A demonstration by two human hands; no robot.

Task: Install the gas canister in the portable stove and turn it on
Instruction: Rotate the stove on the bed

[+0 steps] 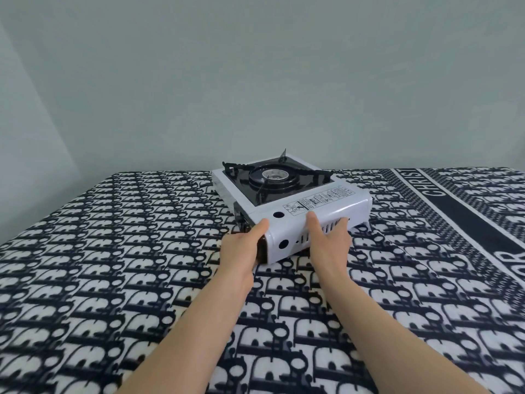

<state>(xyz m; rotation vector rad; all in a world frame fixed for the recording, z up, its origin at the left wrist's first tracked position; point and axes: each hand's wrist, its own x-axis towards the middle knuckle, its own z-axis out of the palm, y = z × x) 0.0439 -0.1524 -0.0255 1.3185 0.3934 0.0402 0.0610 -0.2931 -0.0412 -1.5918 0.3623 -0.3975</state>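
Observation:
A white portable stove (284,194) with a black burner top (274,177) sits on the patterned blanket, turned at an angle, its canister compartment end nearest me. My left hand (241,245) grips the near-left corner of that end, thumb on top, fingers around a dark brown edge. My right hand (329,237) holds the white compartment cover (335,211), which lies closed; the thumb rests on top and the fingers spread over the vent slots on its side. No gas canister shows in view.
The black-and-white patterned blanket (142,280) covers the whole surface around the stove. A dark lettered band (460,211) runs along its right side. A plain pale wall stands right behind the stove.

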